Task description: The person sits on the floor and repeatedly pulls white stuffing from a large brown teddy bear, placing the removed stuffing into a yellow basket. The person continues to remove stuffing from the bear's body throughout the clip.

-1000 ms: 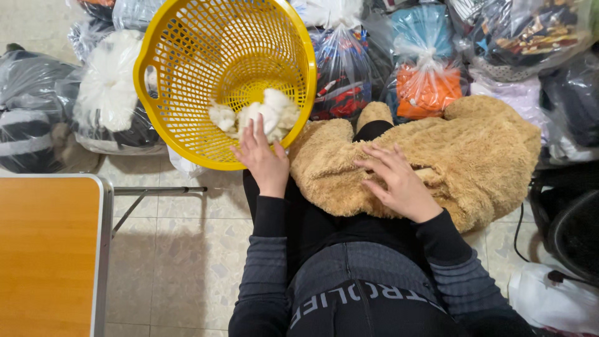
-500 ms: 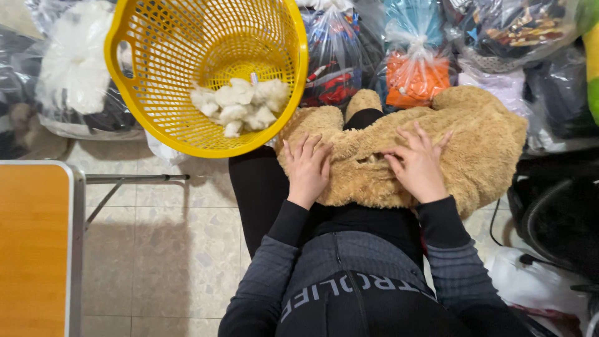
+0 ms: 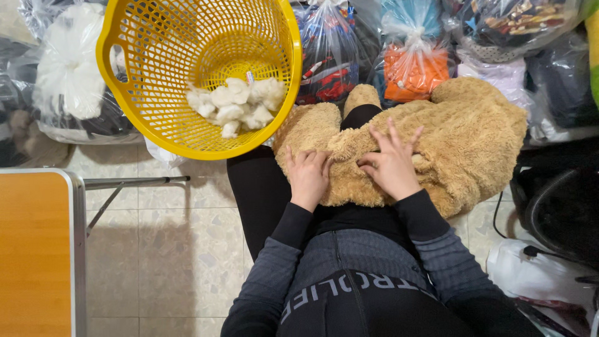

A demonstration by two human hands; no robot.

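Left of the plush point(image 3: 449, 137), bare floor point(image 3: 181, 243) lies open. The basket point(image 3: 199, 68) crowds its upper-left; bags point(image 3: 412, 62) wall off behind; a table point(image 3: 34, 249) stands far left.

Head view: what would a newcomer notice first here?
The big yellow basket at top left, tilted toward the camera, with white stuffing clumped inside. Right of it, a tan plush toy lies across the person's lap, with the left hand and right hand pressed flat on it.
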